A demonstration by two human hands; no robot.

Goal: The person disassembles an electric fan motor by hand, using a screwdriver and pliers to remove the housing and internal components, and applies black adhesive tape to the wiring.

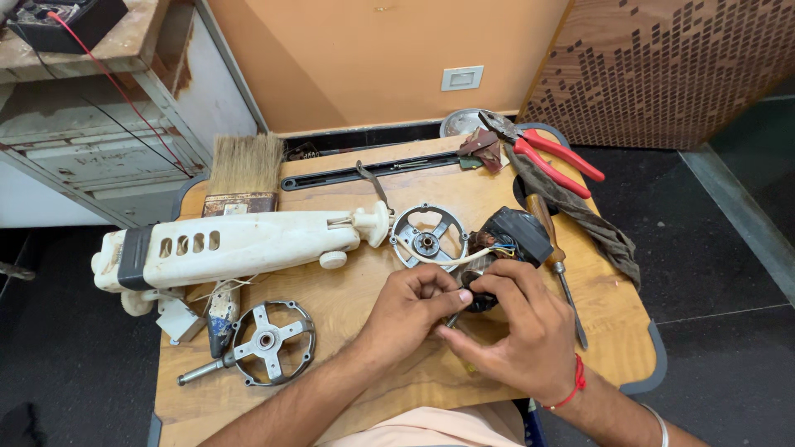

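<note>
My left hand (407,308) and my right hand (513,331) meet at the middle of the wooden table (348,397). Both are closed around the lower end of a dark motor winding (515,234) with copper coils and coloured wires. My fingers hide the lower part of it. A white lead runs from the winding to a round metal end cover (426,240) just left of it. My right wrist wears a red thread.
A white plastic housing (232,244) lies at the left, a wide paint brush (243,170) behind it. A second metal end cover with a shaft (269,341) sits front left. Red-handled pliers (551,157), a grey cloth (592,223) and a wooden-handled screwdriver (553,248) lie at the right.
</note>
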